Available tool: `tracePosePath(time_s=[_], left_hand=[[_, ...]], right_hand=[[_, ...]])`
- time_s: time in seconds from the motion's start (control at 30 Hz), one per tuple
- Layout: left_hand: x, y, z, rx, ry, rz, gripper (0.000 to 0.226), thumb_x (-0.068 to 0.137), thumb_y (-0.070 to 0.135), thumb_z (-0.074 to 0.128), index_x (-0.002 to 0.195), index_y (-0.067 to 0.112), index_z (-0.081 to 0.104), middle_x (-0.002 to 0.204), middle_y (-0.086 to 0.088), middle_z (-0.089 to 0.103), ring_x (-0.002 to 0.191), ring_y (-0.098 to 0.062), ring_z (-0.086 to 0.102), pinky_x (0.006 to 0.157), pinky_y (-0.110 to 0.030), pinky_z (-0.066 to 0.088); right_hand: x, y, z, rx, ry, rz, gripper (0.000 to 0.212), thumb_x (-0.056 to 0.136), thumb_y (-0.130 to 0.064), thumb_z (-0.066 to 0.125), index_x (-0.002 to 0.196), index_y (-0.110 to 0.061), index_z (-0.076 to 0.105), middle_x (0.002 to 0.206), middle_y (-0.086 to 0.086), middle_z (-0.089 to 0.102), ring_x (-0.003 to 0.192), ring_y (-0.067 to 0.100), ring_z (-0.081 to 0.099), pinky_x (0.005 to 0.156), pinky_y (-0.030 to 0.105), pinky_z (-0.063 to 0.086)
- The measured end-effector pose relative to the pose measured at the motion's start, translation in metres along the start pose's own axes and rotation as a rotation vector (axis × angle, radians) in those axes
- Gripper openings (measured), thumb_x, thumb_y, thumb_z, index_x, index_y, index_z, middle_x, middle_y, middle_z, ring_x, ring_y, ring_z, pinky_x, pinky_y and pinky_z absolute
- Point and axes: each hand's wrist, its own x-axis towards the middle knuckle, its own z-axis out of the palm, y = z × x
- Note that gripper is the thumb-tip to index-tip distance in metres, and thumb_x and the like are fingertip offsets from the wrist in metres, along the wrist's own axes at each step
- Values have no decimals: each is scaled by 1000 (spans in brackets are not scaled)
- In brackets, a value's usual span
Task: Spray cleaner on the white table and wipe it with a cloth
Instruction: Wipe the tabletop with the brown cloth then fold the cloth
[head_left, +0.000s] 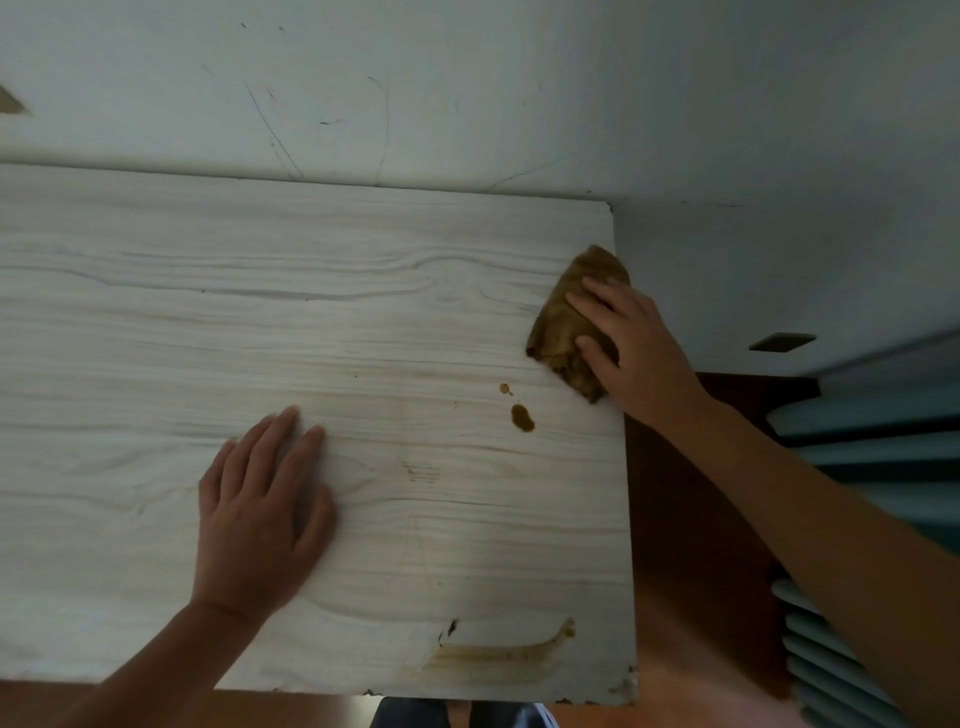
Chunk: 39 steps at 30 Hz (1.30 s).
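Table (156, 312) mostly wiped, no spray bottle in view. Left hand (260, 514) flat, fingers straight, bracing mid-table. Right hand (631, 345) presses cloth (563, 312) at far-right edge. Left to do: brown spots (522, 417) beside it, smear (498, 652) near edge.

You have one white wood-grain tabletop (260, 312) before you and one brown cloth (566, 317) at its right edge. Two of your hands are over the tabletop: one left hand (260, 514), one right hand (634, 348). Count two brown spots (522, 417) on the tabletop and one long brown smear (498, 652) near its front edge.
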Motion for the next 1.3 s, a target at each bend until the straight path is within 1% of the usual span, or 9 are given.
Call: tracePosePath(time_s=[0.13, 0.27, 0.33, 0.47, 0.63, 0.77, 1.0, 1.13, 1.3], left_hand=[[0, -1, 1, 3, 5, 1, 58, 91, 37, 44, 140, 11, 60, 155, -13, 49, 143, -36, 44, 118, -55, 31], [-1, -1, 0, -5, -9, 2, 58, 92, 37, 44, 142, 11, 57, 156, -12, 47, 145, -34, 41, 118, -54, 29], [-1, -2, -1, -14, -23, -1, 59, 92, 38, 44, 143, 12, 56, 157, -12, 46, 146, -34, 39, 118, -55, 29], [-2, -1, -1, -21, -22, -14, 59, 91, 38, 45, 143, 13, 56, 157, -11, 46, 146, -34, 38, 118, -54, 29], [-2, 0, -2, -36, -25, -29, 58, 92, 38, 44, 143, 14, 55, 157, -11, 45, 147, -33, 36, 119, -53, 28], [-4, -3, -2, -61, -45, -25, 60, 92, 39, 44, 146, 15, 52, 158, -11, 42, 148, -32, 33, 120, -53, 25], [-6, -2, -4, -67, -81, -31, 61, 93, 41, 39, 149, 18, 46, 162, -10, 37, 151, -31, 27, 123, -53, 20], [-6, -3, -3, -71, -60, -22, 60, 93, 41, 39, 148, 17, 46, 160, -10, 38, 150, -31, 28, 123, -54, 21], [-5, -5, 2, -52, -40, -19, 60, 92, 41, 42, 147, 17, 49, 159, -11, 41, 148, -33, 32, 122, -54, 23]], right_hand=[[47, 15, -4, -34, -1, 25, 49, 102, -29, 48, 150, -18, 42, 158, 8, 35, 144, 32, 28, 120, 44, 22], [90, 18, -6, 15, 33, 125, 49, 102, -24, 50, 149, -16, 42, 158, 9, 33, 145, 33, 25, 120, 37, 18], [88, 15, -4, 16, 45, 135, 49, 102, -24, 48, 150, -15, 42, 158, 9, 33, 145, 33, 25, 120, 38, 19], [48, 5, 0, 27, 46, 133, 49, 102, -26, 49, 150, -17, 42, 158, 7, 34, 144, 32, 26, 120, 42, 23], [-26, -17, 11, 23, 46, 127, 49, 101, -26, 50, 149, -19, 43, 157, 5, 36, 144, 29, 28, 117, 36, 20], [-86, -46, 16, 36, 40, 177, 50, 99, -22, 54, 148, -18, 45, 156, 5, 38, 142, 29, 29, 119, 37, 20], [-180, -96, 29, 28, 37, 278, 50, 100, -21, 53, 149, -18, 43, 156, 2, 37, 144, 24, 27, 119, 32, 17], [-185, -97, 29, 14, 22, 283, 51, 100, -22, 53, 150, -20, 42, 157, 1, 36, 146, 23, 25, 118, 32, 15], [-138, -78, 25, -6, 15, 270, 51, 100, -19, 52, 149, -20, 42, 158, 3, 35, 147, 25, 26, 120, 33, 14]])
